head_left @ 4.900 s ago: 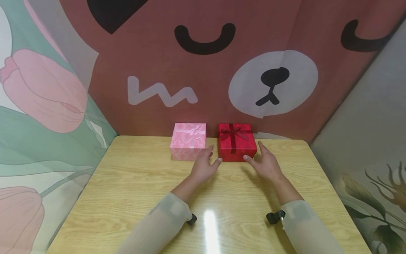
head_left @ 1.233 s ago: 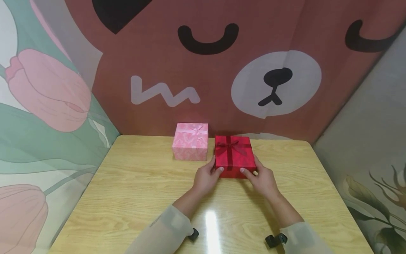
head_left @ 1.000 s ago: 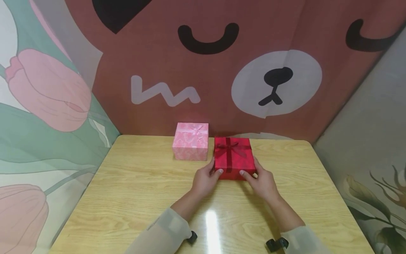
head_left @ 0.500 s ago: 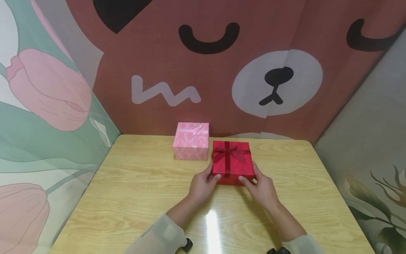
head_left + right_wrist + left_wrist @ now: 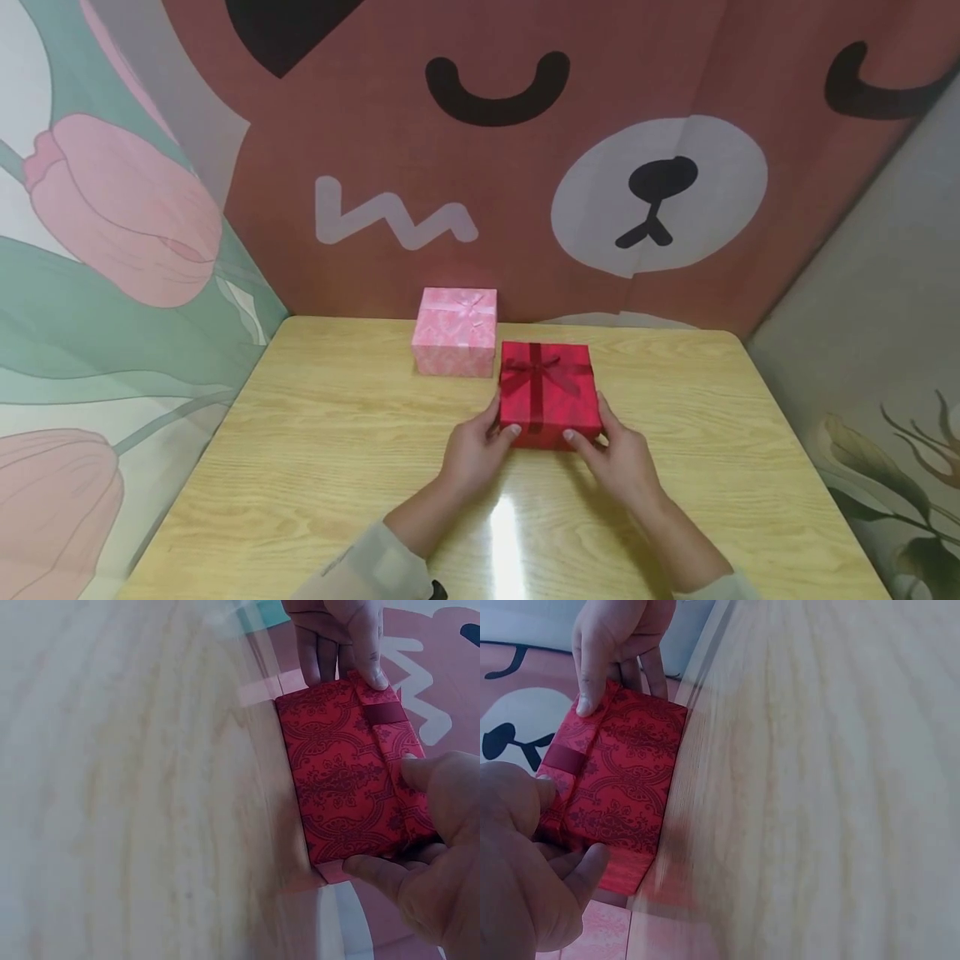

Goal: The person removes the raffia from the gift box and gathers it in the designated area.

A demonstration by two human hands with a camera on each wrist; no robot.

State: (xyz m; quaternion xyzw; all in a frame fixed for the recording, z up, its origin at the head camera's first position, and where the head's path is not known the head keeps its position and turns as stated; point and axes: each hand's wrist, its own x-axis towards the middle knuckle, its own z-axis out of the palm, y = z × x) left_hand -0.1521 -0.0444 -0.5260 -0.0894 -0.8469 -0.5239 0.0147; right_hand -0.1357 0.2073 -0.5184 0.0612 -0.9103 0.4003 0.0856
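A red gift box (image 5: 555, 392) with a dark red ribbon and bow sits between my two hands over the middle of the table. My left hand (image 5: 474, 457) grips its left front corner, thumb on the front of the lid and fingers along the side. On the opposite corner my right hand (image 5: 621, 465) holds it the same way. Both wrist views show the patterned front of the red box (image 5: 626, 765), close at the table surface, with the thumbs pressed on the lid's edge. Behind and left stands a pink gift box (image 5: 453, 333) with a pale bow.
The light wooden table (image 5: 322, 467) ends at a back wall (image 5: 360, 283) printed with a brown bear. A wall with pink tulips (image 5: 127, 208) flanks the left side, and a grey wall (image 5: 862, 292) the right.
Both hands first reached to the red box beside the pink one, then took hold of it. It has come toward me and slightly left, while the pink box stays put.
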